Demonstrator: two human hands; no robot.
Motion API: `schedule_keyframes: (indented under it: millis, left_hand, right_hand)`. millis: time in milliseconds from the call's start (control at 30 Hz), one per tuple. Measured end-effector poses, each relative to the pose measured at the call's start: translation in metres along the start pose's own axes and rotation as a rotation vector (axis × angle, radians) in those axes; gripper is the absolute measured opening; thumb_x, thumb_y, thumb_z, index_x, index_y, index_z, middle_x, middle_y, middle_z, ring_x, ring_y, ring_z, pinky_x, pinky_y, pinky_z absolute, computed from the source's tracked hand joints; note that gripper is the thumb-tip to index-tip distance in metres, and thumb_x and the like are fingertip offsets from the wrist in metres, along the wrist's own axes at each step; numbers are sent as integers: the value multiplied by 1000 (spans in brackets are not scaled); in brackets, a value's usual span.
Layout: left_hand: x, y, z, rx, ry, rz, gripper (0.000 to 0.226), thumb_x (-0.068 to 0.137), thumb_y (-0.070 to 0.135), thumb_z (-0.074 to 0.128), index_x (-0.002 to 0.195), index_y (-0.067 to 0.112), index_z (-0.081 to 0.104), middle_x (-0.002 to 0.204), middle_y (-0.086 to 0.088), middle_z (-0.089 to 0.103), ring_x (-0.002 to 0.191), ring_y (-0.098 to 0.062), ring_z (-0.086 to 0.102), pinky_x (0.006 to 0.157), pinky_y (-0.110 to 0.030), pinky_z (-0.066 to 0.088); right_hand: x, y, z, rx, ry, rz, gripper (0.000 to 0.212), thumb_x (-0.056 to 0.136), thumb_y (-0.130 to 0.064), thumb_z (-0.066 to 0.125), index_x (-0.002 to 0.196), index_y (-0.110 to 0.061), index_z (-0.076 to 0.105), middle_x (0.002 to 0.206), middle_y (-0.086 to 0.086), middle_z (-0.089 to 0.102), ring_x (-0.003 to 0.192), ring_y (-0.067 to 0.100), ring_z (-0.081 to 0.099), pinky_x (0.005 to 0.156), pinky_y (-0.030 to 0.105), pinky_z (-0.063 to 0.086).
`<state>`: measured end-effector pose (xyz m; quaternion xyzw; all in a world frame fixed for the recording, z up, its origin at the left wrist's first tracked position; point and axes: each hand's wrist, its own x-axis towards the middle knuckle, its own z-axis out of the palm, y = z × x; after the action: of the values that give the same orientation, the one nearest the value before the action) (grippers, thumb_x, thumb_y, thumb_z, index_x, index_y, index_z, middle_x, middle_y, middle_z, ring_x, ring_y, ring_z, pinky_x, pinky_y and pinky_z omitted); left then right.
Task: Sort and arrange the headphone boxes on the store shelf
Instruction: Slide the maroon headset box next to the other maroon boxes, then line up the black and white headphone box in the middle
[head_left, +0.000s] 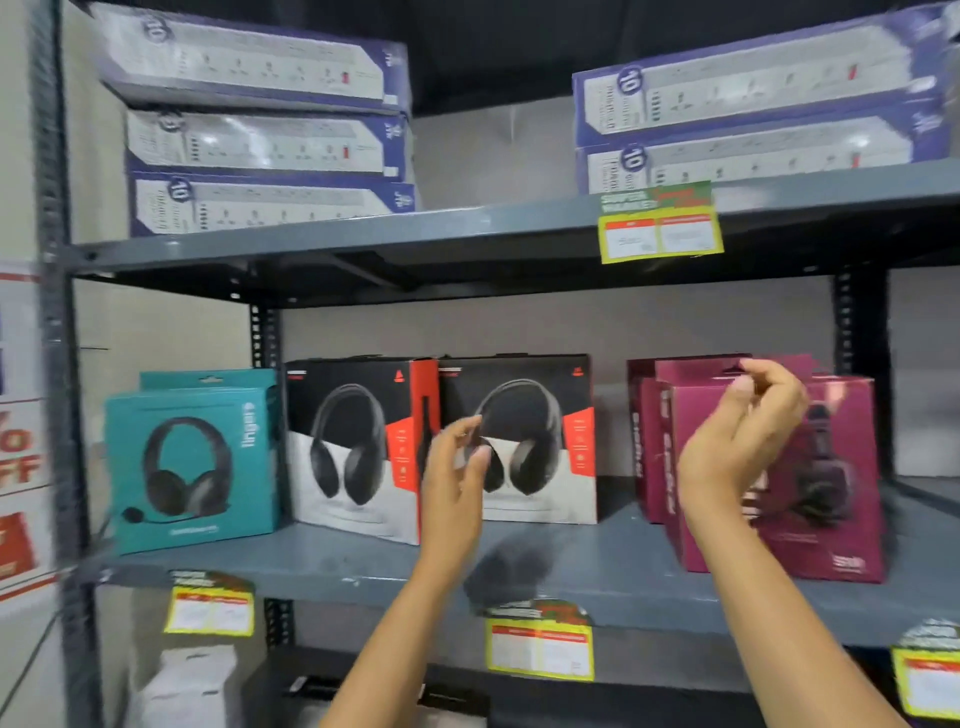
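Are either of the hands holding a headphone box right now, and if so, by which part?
Nothing is held. The left hand and right hand are raised, open, in front of the boxes.

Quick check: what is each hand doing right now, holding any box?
Left hand: open, empty, in front of the black headphone box.
Right hand: open, fingers curled, empty, in front of the maroon box.

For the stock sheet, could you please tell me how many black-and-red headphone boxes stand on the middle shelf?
2: left box stands beside the teal box; right box adjoins it, behind the left hand. More may hide behind.
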<state>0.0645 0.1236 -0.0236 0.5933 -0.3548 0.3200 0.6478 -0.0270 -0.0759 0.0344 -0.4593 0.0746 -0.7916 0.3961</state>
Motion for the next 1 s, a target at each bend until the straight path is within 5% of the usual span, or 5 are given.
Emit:
schedule_keyframes:
  millis: [233, 433, 600, 1000]
  left_hand:
    - [39, -39, -126, 133, 221, -73, 32, 99, 12, 47, 131, 13, 49, 131, -6, 54, 119, -15, 51, 89, 0, 37]
    - [49, -84, -174, -2, 258, -328, 52, 102, 18, 41, 151, 15, 24, 160, -3, 24, 146, -18, 24, 120, -36, 19]
    - [53, -115, -177, -12, 227, -496, 59, 103, 32, 35, 154, 17, 12, 164, -3, 11, 150, -20, 13, 120, -37, 11]
    - [78, -129, -176, -51, 257, -695, 59, 102, 41, 29, 154, 16, 17, 163, -10, 17, 147, -31, 21, 119, -47, 16]
  right_hand:
    - [-117, -27, 91, 87, -388, 209, 22, 96, -5, 42, 113, -2, 55, 112, 11, 56, 102, 26, 51, 84, 22, 36]
    - [-193, -23, 126, 10, -645, 391, 27, 97, -7, 42, 122, -3, 52, 120, 19, 56, 114, 33, 50, 92, 30, 35]
    - [-244, -22, 130, -61, -694, 504, 35, 100, -19, 39, 131, -2, 45, 138, 19, 49, 126, 33, 45, 104, 40, 35]
    - [-263, -22, 133, -57, -696, 542, 28, 102, -29, 33, 121, -19, 51, 112, 3, 60, 101, 25, 52, 84, 32, 35]
